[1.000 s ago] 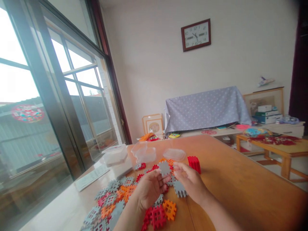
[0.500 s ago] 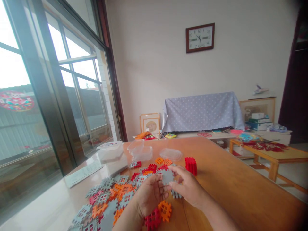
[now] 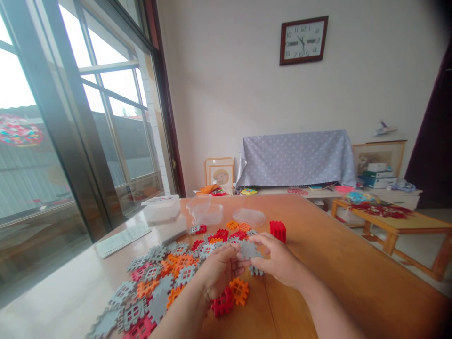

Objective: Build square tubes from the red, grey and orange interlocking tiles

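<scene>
My left hand (image 3: 219,269) is closed on the left edge of a flat grey interlocking plastic tile (image 3: 248,250). From the other side my right hand (image 3: 280,260) grips the same tile between thumb and fingers. Partly hidden below my right hand is a stack of grey tiles (image 3: 255,271). Nearer to me, red tiles (image 3: 223,302) and an orange window-cut tile (image 3: 239,291) lie close to my left wrist. Beyond my right hand stands a neat stack of red tiles (image 3: 278,231).
Loose grey, orange and red tiles (image 3: 181,261) spread over the left of the wooden table (image 3: 339,282). Clear plastic containers (image 3: 212,214), a clear lid (image 3: 249,217), white boxes (image 3: 162,212) and a pale printed sheet (image 3: 123,240) stand or lie farther back.
The grey tile has shifted slightly right and now looks flatter, still between both hands. My head view has tilted a little, so the table things appear higher.
</scene>
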Available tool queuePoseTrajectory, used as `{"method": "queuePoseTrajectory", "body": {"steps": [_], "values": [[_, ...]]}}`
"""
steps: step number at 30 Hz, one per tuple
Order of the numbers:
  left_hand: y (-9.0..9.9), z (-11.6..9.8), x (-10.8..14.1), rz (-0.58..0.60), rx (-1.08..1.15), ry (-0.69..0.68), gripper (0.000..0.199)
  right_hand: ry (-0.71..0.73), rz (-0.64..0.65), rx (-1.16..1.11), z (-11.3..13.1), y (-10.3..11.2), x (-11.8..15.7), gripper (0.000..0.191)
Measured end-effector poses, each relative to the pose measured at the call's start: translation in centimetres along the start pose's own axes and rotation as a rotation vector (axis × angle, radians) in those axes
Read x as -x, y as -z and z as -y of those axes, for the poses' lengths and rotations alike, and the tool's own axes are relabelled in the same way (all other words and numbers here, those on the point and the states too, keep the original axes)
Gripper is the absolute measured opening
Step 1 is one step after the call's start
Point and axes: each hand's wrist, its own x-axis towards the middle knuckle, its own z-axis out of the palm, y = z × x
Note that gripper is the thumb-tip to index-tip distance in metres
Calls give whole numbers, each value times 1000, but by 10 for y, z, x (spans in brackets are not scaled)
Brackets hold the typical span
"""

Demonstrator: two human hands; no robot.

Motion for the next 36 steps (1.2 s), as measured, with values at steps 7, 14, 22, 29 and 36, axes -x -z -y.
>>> {"method": "queuePoseTrajectory", "body": {"steps": [7,14,22,29,36], "values": [[12,-9,-3,-67,-53,-126,31,-107,11,51,-25,13,-2,48],[28,-13,-9,-149,-78,-207,30,-117,59,114,-39,9,-2,46],[36,-15,-11,-177,-70,-218,29,-122,94,104,-43,9,0,46],[36,-16,-11,-177,-72,-209,29,-153,109,100,-42,10,3,50],[37,-22,-9,-240,-110,-240,33,-182,70,68,-43,12,1,50]]}}
